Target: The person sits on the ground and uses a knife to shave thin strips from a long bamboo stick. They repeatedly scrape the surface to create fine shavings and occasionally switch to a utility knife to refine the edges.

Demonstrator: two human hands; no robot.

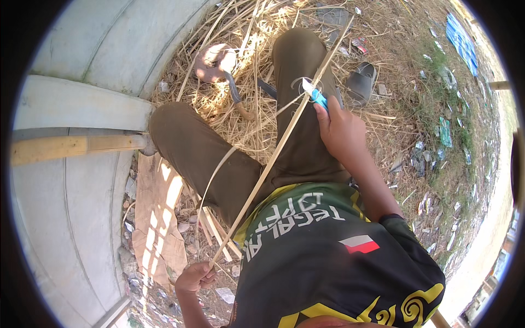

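Note:
A long, thin bamboo strip (273,156) runs slantwise across my lap, from the lower left to the upper right. My left hand (196,277) is closed around its lower end, beside my hip. In my right hand (343,130) is a blue utility knife (317,97), its blade against the strip over my right knee. Fine curled shavings cling around the blade. A thin, pale sliver (221,162) bends away from the strip near the knife and arcs down over my left thigh. Whether my right fingers also press the strip cannot be made out.
Loose bamboo strips and shavings (257,123) cover the ground between my knees. A curved blade with a wooden handle (246,112) lies there beside a roundish block (215,62). A sandal (361,83) sits to the right. Panelled wall (82,202) and bamboo pole (76,148) border my left.

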